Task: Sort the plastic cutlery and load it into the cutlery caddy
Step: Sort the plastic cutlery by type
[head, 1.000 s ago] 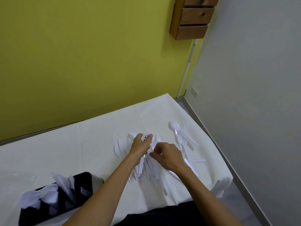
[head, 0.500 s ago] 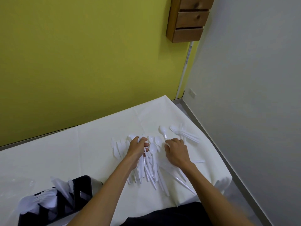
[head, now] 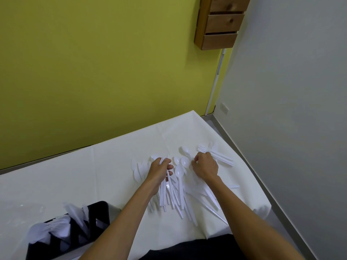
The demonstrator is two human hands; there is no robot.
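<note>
Loose pile of white plastic cutlery (head: 180, 186) lies spread on the white table cover (head: 93, 169), mostly spoons with handles pointing toward us, and our left hand (head: 159, 172) grips a bundle of white handles (head: 165, 190) with fingers curled round them, same as half a second ago. Our right hand (head: 204, 167) has shifted outward from the middle of the pile to the small group of white plastic forks (head: 216, 156) at the right edge; fingers curled down onto them, but we cannot tell if anything is pinched yet. We read this as gathering continuing, forks next. The black cutlery caddy (head: 75, 228), partly loaded with white pieces, sits well apart at lower left.
</note>
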